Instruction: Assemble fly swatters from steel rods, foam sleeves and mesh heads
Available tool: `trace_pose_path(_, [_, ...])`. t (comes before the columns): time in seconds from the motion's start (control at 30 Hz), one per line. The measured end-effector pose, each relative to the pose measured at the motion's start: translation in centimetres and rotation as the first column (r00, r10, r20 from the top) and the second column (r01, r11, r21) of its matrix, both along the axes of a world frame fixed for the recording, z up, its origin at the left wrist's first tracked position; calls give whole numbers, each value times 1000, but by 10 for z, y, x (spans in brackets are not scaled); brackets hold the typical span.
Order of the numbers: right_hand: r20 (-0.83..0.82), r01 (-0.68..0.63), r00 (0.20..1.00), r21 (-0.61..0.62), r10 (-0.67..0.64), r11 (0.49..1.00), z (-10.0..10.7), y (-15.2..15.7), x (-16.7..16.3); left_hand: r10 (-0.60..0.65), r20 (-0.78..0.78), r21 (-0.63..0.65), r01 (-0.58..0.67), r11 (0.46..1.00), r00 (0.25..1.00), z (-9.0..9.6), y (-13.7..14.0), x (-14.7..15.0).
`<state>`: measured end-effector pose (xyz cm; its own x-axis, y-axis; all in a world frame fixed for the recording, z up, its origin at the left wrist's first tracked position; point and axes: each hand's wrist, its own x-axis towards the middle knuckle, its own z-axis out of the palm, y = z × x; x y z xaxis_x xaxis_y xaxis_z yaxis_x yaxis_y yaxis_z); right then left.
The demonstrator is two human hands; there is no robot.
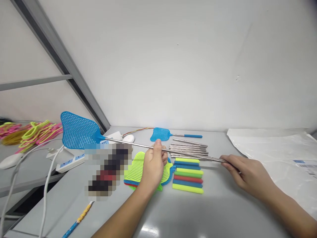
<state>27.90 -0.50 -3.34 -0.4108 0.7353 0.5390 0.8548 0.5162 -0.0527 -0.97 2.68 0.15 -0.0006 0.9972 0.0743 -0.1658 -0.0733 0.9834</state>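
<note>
A long fly swatter with a blue perforated head (79, 130) and an extended metal rod is held across the view above the table. My left hand (155, 162) is closed around the rod near its middle, thumb on top. My right hand (244, 172) grips the rod's right end, which the fingers partly hide. Below and behind my left hand lies a stack of loose swatter heads (137, 167), lime on top with blue, red and green under it. Several metal rods (189, 150) lie beside them, and several coloured handle sleeves (188, 178) are lined up nearer me.
A complete, shorter blue swatter (160, 134) lies at the back by the wall. White plastic wrapping (274, 155) covers the table's right side. To the left are a power strip (71, 162), white cables (48, 185), a pixelated object (110, 172) and pink and yellow cords (41, 132).
</note>
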Motion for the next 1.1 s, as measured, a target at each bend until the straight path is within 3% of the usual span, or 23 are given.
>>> trace_pose_path(0.13, [-2,-95,995,-45,95,994,2,-6,-22,-233,-69,-63,229,971,970,-10,-17,20])
trace_pose_path(0.3, [9,-100,995,-113,101,989,5,-6,-22,-304,-114,-28,303,953,946,-13,-23,24])
trace_pose_path(0.43, [-12,-66,998,-71,66,995,5,-3,-4,-138,140,30,135,990,980,-3,-8,7])
trace_pose_path(0.53, [-49,-31,998,-62,28,998,3,-1,6,24,364,80,-57,995,931,7,2,-4])
trace_pose_path(0.63, [-75,5,997,-116,-14,993,2,0,9,114,459,77,-167,983,881,12,6,-9])
trace_pose_path(0.87, [-90,-30,996,-165,15,986,5,-2,-1,121,455,191,-229,954,882,16,10,-15])
trace_pose_path(1.1, [-101,-49,995,-264,23,963,7,-2,-7,117,559,119,-219,968,821,22,10,-15])
